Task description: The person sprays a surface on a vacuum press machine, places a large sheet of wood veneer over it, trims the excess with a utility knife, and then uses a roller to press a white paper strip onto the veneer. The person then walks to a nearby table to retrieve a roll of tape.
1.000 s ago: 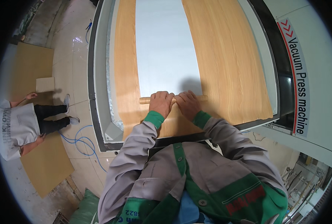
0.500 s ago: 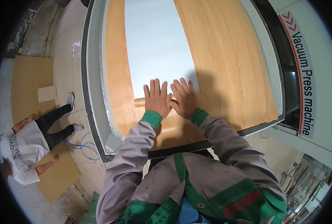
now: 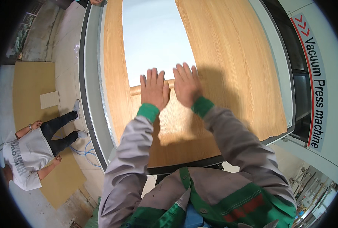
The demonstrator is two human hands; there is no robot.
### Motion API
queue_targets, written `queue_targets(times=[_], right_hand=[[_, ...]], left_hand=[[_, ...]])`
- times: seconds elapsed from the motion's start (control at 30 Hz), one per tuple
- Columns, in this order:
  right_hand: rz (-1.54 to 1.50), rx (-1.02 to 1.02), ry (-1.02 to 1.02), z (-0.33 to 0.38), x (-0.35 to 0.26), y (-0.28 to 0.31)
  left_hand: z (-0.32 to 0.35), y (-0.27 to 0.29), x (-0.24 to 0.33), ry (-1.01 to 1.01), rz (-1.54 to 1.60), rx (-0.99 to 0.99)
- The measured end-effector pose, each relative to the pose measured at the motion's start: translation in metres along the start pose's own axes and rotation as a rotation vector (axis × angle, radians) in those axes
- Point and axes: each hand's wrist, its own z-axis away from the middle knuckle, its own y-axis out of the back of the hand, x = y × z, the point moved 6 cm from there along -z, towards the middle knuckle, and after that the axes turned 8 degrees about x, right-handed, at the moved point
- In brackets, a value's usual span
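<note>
A long white sheet (image 3: 153,38) stretches away from me over a larger wood-grain sheet (image 3: 230,57). Its near end is curled into a thin wood-coloured roll (image 3: 135,91) lying crosswise. My left hand (image 3: 155,91) rests flat on the roll's left part, fingers straight and pointing away from me. Flat over its right part lies my right hand (image 3: 188,85), fingers stretched out and hiding that end. A narrow stretch of roll shows between the hands. Neither hand grips anything.
A pale machine bed with a dark-edged rim (image 3: 88,87) surrounds the sheets. At right stands a machine housing (image 3: 330,49). Left, a person in a white shirt (image 3: 30,157) is near brown boards (image 3: 34,81) and a blue hose (image 3: 87,152). Another person's hand (image 3: 96,2) touches the far left rim.
Both my hands have moved away from me along the sheet, and the roll has moved with them. The hands are farther apart. Another person's hand has appeared at the far left rim.
</note>
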Motion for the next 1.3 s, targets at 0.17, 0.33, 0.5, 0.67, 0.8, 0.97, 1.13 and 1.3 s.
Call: queue_targets(times=[0.17, 0.33, 0.5, 0.67, 0.8, 0.97, 1.13, 1.3], right_hand=[[-0.027, 0.068, 0.066, -0.010, 0.005, -0.009], [0.041, -0.204, 0.004, -0.081, 0.047, -0.054], [0.084, -0.185, -0.035, -0.006, 0.018, -0.015], [-0.115, -0.265, -0.076, 0.108, -0.038, 0.029], [-0.138, -0.222, -0.021, 0.089, -0.046, 0.018], [-0.140, -0.094, 0.046, 0.038, -0.039, -0.006], [-0.176, -0.149, 0.071, 0.027, -0.043, -0.011], [-0.069, -0.070, 0.154, -0.057, -0.022, -0.056]], left_hand=[[-0.082, 0.001, -0.031, 0.041, 0.039, 0.324], [-0.065, 0.011, -0.046, 0.057, 0.137, 0.284], [-0.008, 0.023, -0.014, -0.022, 0.216, 0.231], [0.101, 0.027, 0.026, 0.056, 0.278, 0.045], [0.140, 0.030, 0.034, 0.101, 0.043, 0.100], [0.096, 0.020, 0.003, 0.117, 0.043, 0.076], [0.012, 0.026, -0.057, 0.190, -0.082, 0.185], [-0.003, 0.035, -0.049, 0.071, 0.123, 0.287]])
